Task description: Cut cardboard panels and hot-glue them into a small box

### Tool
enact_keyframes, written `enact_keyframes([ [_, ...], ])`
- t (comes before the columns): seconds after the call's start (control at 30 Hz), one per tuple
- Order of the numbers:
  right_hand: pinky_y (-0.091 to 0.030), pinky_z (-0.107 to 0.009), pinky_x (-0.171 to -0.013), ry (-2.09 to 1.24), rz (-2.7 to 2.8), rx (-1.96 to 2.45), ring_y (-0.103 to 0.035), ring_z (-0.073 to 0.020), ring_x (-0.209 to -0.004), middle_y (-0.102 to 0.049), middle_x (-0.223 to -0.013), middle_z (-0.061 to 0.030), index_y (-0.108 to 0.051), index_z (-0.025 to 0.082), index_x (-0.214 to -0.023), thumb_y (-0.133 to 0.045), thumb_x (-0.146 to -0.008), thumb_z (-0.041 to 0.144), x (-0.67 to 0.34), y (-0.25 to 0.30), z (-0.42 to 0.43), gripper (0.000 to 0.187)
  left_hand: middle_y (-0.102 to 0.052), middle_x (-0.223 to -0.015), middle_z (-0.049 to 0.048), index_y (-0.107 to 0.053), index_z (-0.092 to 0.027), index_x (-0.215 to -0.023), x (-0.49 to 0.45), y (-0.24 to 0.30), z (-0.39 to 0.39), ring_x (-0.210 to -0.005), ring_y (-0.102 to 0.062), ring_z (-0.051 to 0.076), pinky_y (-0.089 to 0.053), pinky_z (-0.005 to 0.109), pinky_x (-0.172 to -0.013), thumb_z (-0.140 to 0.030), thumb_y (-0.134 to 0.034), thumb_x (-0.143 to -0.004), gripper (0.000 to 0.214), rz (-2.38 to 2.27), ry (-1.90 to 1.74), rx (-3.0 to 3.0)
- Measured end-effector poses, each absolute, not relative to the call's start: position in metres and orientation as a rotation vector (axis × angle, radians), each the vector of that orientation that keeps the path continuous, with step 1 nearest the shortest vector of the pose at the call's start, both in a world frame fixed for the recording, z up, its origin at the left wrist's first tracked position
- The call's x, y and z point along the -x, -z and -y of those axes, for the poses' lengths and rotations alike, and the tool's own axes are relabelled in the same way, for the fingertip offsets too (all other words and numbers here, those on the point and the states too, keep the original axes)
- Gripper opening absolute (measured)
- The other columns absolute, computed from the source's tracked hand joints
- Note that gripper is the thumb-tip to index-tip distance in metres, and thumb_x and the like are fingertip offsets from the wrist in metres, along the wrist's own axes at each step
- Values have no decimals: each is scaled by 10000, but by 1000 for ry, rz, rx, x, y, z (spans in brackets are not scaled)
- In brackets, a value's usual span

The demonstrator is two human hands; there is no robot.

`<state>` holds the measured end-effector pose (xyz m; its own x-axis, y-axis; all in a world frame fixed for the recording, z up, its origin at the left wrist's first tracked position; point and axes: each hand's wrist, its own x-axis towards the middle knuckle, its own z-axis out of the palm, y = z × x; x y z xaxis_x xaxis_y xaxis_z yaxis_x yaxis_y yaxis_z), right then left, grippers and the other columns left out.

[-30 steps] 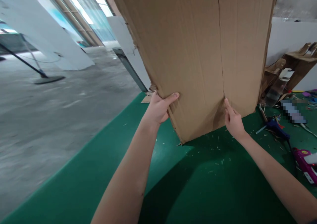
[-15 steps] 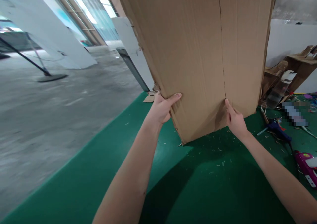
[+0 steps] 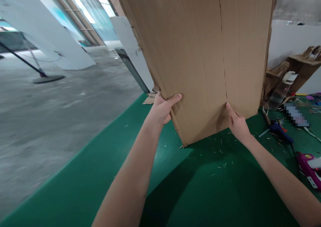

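A large sheet of brown cardboard [image 3: 190, 59] stands upright and tilted on the green table, its lower edge touching the surface. My left hand [image 3: 163, 108] grips its left edge, thumb on the near face and the other fingers mostly hidden behind. A thin dark line [image 3: 222, 49], which looks like a cut, runs down the sheet from the top of the view. At the lower end of that line, my right hand [image 3: 237, 121] is closed with its index fingertip against the cardboard. Whatever its fingers hold, if anything, is hidden.
The green table [image 3: 120, 153] carries small scraps. On the right lie a blue glue gun [image 3: 279, 131], a magenta device [image 3: 308, 170] and a blurred-out phone [image 3: 297, 115]. A clear bottle [image 3: 279, 91] leans by wooden pieces [image 3: 304, 66]. Concrete floor [image 3: 75, 120] lies left.
My right hand has slid slightly down the cardboard, and the dark line reaches a little lower with it. My left hand keeps its grip. The whole view has shifted slightly.
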<state>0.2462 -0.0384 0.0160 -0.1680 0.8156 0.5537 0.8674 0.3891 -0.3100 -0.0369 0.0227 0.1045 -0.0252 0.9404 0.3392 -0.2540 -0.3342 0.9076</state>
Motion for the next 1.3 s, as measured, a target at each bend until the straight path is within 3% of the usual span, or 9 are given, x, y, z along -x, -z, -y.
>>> enact_keyframes([
  [0.53,-296,-222,-472,36,2015,1455,-404,-122,-492,-523,-621,0,-229,116,-1558,-271,-962,176,-252,-2,49,600,-691,-1219,88,-679,-254,-1086,35,-106,-17,-1176,-625,349,-586,479,-927,-310,-840,-634,483,-820,-1539,-1349],
  [0.67,-314,-229,-479,14,1990,1463,-443,-124,-495,-586,-674,-28,-298,117,-1524,-276,-983,235,-252,-12,51,555,-707,-1174,105,-667,-243,-1136,34,-107,-16,-1137,-645,359,-594,492,-901,-329,-846,-616,557,-830,-1530,-1311],
  [0.77,-339,-245,-491,-43,1885,1520,-505,-142,-501,-629,-690,-56,-420,76,-1415,-310,-998,322,-252,-23,50,496,-712,-1163,103,-668,-249,-1136,33,-108,-16,-1101,-663,354,-602,486,-881,-328,-855,-603,571,-826,-1531,-1300],
  [0.9,-320,-246,-473,-26,1885,1655,-549,-158,-503,-632,-666,-79,-586,99,-1103,-273,-1025,359,-247,-33,47,414,-711,-1174,91,-666,-261,-1127,32,-109,-15,-1102,-664,343,-600,477,-891,-339,-861,-585,581,-822,-1538,-1312],
  [1.07,-256,-234,-425,79,1972,1910,-561,-158,-477,-603,-614,-69,-527,120,-972,-231,-1044,319,-235,-33,47,364,-712,-1171,100,-680,-241,-1062,31,-109,-13,-1131,-648,356,-593,487,-903,-339,-863,-585,521,-839,-1536,-1308],
  [1.3,-285,-239,-413,16,1955,1984,-595,-167,-499,-637,-652,-77,-462,147,-973,-229,-1047,304,-230,-28,47,291,-716,-1159,82,-688,-240,-1008,29,-110,-11,-1149,-639,350,-583,480,-932,-315,-870,-577,475,-812,-1570,-1315],
])
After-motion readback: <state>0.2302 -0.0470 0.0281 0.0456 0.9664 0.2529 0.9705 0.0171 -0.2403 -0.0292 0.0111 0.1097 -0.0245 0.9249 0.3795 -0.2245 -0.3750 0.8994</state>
